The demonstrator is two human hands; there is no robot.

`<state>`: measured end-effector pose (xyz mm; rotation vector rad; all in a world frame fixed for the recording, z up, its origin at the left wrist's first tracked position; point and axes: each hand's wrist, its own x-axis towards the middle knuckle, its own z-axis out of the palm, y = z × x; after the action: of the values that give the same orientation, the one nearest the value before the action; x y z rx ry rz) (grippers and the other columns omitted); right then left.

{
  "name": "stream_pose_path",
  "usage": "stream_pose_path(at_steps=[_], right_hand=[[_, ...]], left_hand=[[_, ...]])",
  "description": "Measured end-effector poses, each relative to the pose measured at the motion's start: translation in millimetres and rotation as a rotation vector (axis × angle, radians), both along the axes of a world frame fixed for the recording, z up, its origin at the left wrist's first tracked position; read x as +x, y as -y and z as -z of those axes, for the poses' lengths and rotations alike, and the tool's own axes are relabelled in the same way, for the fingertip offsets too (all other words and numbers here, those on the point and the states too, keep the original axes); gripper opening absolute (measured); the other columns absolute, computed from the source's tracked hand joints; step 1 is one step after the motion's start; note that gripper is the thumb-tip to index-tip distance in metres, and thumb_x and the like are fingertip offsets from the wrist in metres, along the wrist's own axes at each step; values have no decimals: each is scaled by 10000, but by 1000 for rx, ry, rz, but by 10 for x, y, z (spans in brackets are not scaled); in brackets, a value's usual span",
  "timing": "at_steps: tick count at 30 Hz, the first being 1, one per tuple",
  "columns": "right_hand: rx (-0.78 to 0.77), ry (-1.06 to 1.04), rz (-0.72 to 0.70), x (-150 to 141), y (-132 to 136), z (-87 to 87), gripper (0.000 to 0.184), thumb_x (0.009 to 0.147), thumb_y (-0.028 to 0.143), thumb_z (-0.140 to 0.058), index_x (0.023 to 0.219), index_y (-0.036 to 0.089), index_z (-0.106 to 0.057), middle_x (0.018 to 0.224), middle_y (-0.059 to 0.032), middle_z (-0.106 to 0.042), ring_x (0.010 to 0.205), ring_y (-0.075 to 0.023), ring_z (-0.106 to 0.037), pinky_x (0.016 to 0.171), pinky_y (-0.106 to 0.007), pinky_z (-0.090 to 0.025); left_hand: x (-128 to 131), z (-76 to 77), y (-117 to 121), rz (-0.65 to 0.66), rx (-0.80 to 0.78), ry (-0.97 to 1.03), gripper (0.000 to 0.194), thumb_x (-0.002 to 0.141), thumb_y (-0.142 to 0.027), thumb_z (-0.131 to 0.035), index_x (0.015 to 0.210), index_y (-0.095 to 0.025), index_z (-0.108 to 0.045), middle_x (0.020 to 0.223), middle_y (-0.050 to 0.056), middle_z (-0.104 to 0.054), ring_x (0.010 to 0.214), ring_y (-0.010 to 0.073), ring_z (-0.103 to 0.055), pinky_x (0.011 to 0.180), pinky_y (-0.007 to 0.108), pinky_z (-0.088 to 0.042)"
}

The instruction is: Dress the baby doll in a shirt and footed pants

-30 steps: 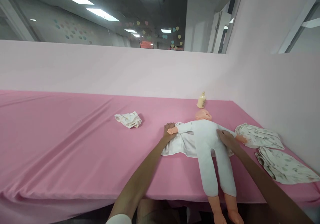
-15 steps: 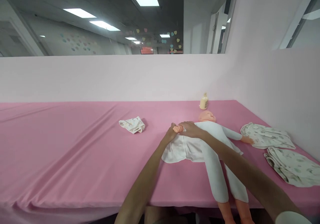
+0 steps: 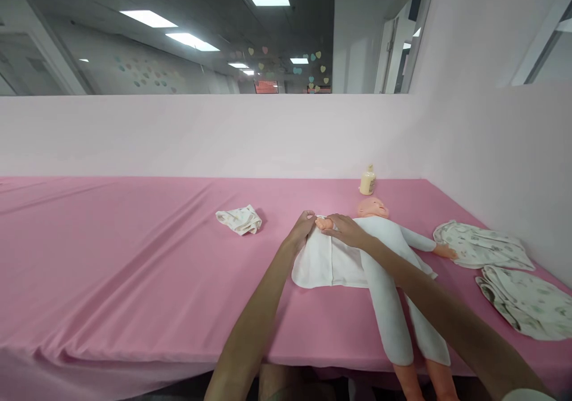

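Observation:
A baby doll in white clothing lies on its back on the pink-covered table, its lower legs bare and reaching past the front edge. A white garment is spread out under the doll's arm on the left. My left hand pinches at the garment's edge beside the doll's small hand. Over the doll's wrist lies my right hand, fingers and thumb around the arm and sleeve end. What is between the left fingertips is small and partly hidden.
A crumpled patterned cloth lies left of my hands. Two folded printed cloths rest near the right wall. A cream pump bottle stands behind the doll's head. The pink sheet has wrinkles.
My left hand has shifted off the doll's hand to the garment edge beside it. The garment lies flatter under the arm. My right hand stays at the wrist, and the view has tilted slightly.

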<state>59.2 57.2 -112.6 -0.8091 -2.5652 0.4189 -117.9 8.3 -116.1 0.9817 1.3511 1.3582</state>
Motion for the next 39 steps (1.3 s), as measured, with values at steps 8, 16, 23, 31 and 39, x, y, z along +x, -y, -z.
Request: stream_pose_path(at_steps=[8, 16, 23, 31, 39], right_hand=[[62, -32, 29, 72, 48, -36, 584, 940, 553, -376, 1420, 223, -329, 1289, -121, -531, 1114, -242, -540, 909, -376, -422], [182, 37, 20, 75, 58, -30, 461, 970, 483, -351, 1384, 286, -393, 1109, -72, -583, 918, -195, -564, 836, -357, -455], [160, 25, 12, 87, 87, -27, 462, 970, 477, -356, 1404, 322, -394, 1066, -66, -612, 918, -198, -568, 805, -339, -452], [122, 84, 23, 60, 38, 22, 517, 984, 458, -310, 1455, 249, -348, 1097, -90, -630, 997, -233, -578, 871, -349, -416], [143, 266, 124, -35, 128, 49, 529, 966, 376, -356, 1462, 195, -323, 1121, -132, -662, 1012, -265, -606, 834, -347, -408]], left_hand=[[-240, -306, 264, 62, 68, -584, 285, 704, -215, -586, 980, -195, -518, 885, 18, -550, 743, 122, -531, 596, 197, -398], [-190, -147, 227, 36, -170, -746, 267, 616, -341, -724, 784, -174, -600, 771, 44, -634, 772, 215, -595, 622, 257, -404], [-85, -44, 168, 31, -135, -462, 302, 636, -351, -722, 563, -176, -487, 466, -49, -413, 469, 104, -411, 467, 233, -280], [-68, -328, 270, -176, 49, -73, 174, 608, -198, -664, 756, -140, -592, 600, -20, -556, 525, 96, -493, 522, 225, -374], [125, -458, 371, -173, 286, -160, 114, 708, -166, -532, 813, -160, -575, 865, 51, -688, 807, 149, -614, 735, 259, -454]])
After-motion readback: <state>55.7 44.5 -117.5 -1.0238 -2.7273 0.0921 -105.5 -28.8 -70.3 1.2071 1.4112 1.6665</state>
